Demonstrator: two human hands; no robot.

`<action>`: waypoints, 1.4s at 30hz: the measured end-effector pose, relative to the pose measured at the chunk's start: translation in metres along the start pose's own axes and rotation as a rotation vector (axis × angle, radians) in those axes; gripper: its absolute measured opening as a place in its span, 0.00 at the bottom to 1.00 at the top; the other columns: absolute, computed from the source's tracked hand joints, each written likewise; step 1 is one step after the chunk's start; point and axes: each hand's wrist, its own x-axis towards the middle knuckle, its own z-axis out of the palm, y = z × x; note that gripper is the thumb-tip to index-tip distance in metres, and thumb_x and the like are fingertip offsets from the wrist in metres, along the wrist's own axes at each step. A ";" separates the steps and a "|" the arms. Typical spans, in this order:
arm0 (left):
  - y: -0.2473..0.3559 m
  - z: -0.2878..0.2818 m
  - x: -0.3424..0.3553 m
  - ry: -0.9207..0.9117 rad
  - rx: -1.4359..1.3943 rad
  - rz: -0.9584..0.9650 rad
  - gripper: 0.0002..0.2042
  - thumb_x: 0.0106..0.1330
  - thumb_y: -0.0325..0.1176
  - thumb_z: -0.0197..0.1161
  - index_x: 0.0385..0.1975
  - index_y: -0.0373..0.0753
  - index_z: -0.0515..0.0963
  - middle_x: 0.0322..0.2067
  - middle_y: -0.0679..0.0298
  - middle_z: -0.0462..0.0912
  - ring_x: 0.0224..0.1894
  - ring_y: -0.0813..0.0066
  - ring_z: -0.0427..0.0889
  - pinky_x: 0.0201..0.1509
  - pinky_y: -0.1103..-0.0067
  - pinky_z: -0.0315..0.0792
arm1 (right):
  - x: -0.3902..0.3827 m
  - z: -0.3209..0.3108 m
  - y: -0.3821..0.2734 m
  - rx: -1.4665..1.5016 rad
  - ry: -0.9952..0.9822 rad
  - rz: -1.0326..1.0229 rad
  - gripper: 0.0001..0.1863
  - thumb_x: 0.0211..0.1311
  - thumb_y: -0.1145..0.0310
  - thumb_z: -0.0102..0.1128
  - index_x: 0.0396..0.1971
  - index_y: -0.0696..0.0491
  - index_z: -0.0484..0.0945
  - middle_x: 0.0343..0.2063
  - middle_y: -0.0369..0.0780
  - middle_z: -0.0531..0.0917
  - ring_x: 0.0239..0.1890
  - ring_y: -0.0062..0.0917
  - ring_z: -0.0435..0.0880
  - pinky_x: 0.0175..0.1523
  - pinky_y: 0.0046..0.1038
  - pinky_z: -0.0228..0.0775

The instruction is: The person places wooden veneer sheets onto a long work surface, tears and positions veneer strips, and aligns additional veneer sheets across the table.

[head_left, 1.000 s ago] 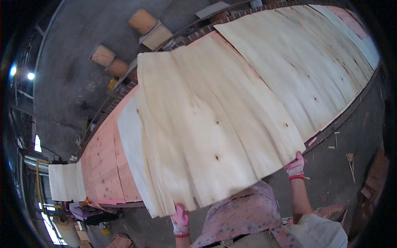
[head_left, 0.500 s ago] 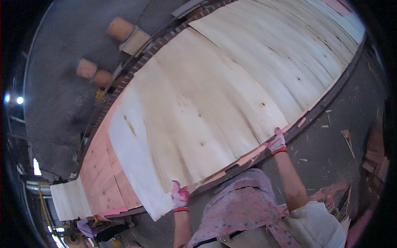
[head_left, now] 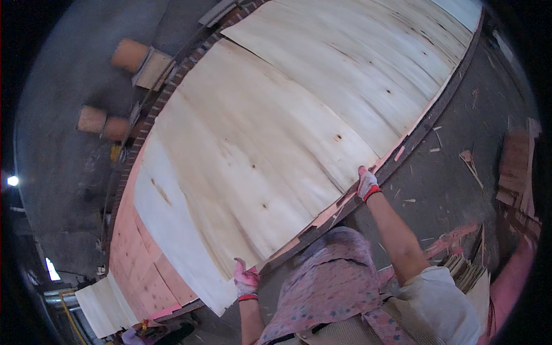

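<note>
A large pale wood veneer sheet (head_left: pixel 270 132) with brown streaks and knots lies over a long layered stack. My left hand (head_left: pixel 246 280), in a pink-stained white glove with a red cuff, grips its near edge close to the lower left corner, thumb on top. Farther right along that edge, my right hand (head_left: pixel 367 184), gloved alike, pinches the veneer with its thumb above. The fingers of both hands are mostly hidden under the sheet. A pink-coated layer (head_left: pixel 144 253) shows beyond the sheet's left end and in a thin strip along the near edge.
Another veneer sheet (head_left: pixel 356 63) adjoins on the right. A smaller pale sheet (head_left: pixel 106 305) lies at the far left end, with a person (head_left: pixel 138 335) beside it. Cylindrical logs (head_left: pixel 129 54) stand beyond the stack. Wood scraps (head_left: pixel 471 167) litter the floor at right.
The whole view has swung, so the stack and logs sit farther left in the picture. Both hands keep their grip on the veneer's near edge.
</note>
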 end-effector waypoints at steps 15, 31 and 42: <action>-0.019 -0.020 0.033 0.031 -0.001 -0.316 0.24 0.56 0.58 0.62 0.48 0.54 0.69 0.33 0.71 0.74 0.32 0.76 0.74 0.29 0.82 0.71 | -0.160 -0.003 -0.144 -1.660 -0.155 -0.361 0.21 0.51 0.53 0.61 0.35 0.57 0.78 0.23 0.42 0.83 0.20 0.28 0.82 0.28 0.30 0.73; -0.007 -0.066 0.018 -0.482 0.752 -0.317 0.24 0.64 0.51 0.55 0.46 0.34 0.75 0.41 0.59 0.81 0.38 0.70 0.81 0.42 0.75 0.76 | -0.244 0.010 0.115 -0.427 -0.326 -0.050 0.12 0.48 0.78 0.65 0.30 0.50 0.70 0.23 0.32 0.74 0.25 0.20 0.73 0.29 0.23 0.68; 0.104 0.229 0.134 -0.656 1.318 1.242 0.44 0.54 0.61 0.57 0.62 0.32 0.56 0.62 0.50 0.62 0.63 0.56 0.62 0.67 0.71 0.54 | -0.226 0.001 0.136 -0.028 -0.604 0.109 0.09 0.54 0.80 0.60 0.30 0.53 0.70 0.27 0.40 0.79 0.30 0.31 0.81 0.32 0.29 0.76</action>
